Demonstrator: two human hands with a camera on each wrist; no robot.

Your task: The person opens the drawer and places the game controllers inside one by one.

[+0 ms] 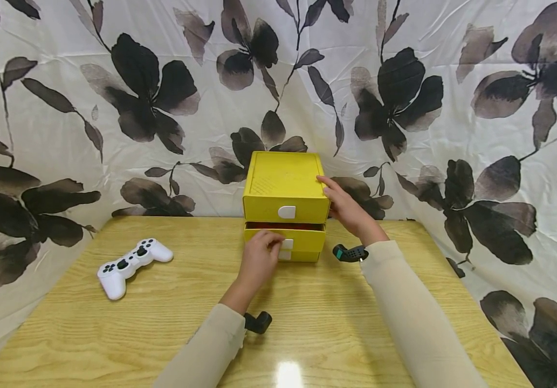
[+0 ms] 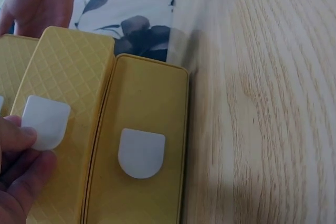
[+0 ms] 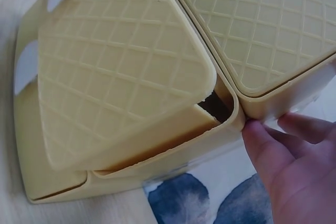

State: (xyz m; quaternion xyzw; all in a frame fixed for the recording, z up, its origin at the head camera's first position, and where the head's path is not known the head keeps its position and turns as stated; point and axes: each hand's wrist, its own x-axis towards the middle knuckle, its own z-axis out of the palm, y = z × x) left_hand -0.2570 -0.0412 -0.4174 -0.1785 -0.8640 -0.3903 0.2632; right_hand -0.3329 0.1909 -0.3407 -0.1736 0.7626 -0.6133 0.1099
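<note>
A yellow drawer unit (image 1: 285, 172) with several stacked drawers stands at the back of the table. Its middle drawer (image 1: 302, 237) is pulled partway out, leaving a dark gap along the top where something reddish shows. With thumb and fingers, my left hand (image 1: 262, 253) pinches the white drawer handle (image 2: 46, 121) of that drawer. The lower drawer (image 2: 139, 98) sits closed beneath, with its own white tab. My right hand (image 1: 348, 207) rests against the unit's right side near the top, its fingers touching the casing; in the right wrist view the fingertips (image 3: 254, 129) meet the side wall.
A white game controller (image 1: 135, 264) lies on the wooden table (image 1: 186, 312) to the left. Behind the unit hangs a floral cloth (image 1: 307, 70), which also runs along both sides. Each wrist wears a black camera mount (image 1: 259, 322).
</note>
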